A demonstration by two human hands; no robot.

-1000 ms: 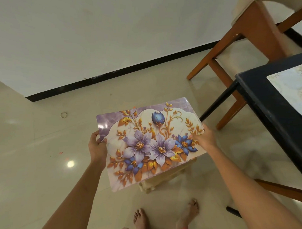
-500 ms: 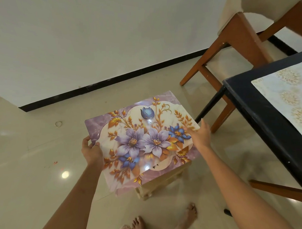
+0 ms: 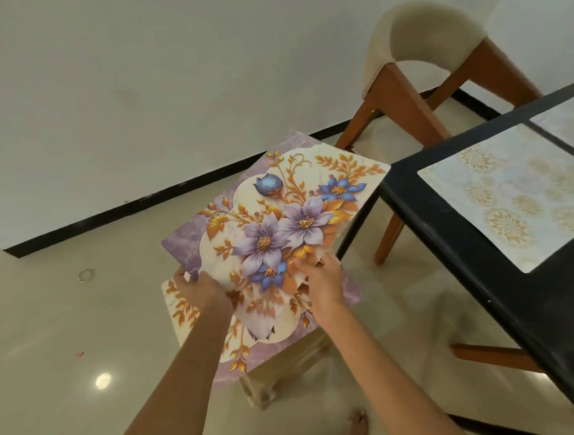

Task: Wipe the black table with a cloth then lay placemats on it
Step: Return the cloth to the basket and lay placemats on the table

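Observation:
A floral placemat [image 3: 279, 213] with purple and blue flowers is lifted off a stack, its far corner reaching toward the black table [image 3: 467, 243]. My left hand [image 3: 202, 289] grips its near left edge, and my right hand [image 3: 319, 283] pinches its near right edge. Beneath it another floral placemat [image 3: 268, 334] lies on a small cream stool [image 3: 287, 370]. Two pale placemats lie on the table, one near [image 3: 514, 199] and one farther back [image 3: 572, 120].
A wooden chair with a cream back [image 3: 418, 43] stands by the table's far corner. Chair legs [image 3: 492, 356] show under the table. A small ring [image 3: 86, 275] lies on the glossy floor. A bare foot [image 3: 356, 428] is at the bottom.
Both hands shifted from the mat's sides to its near edge and raised one placemat up toward the table; a second mat now shows beneath it on the stool.

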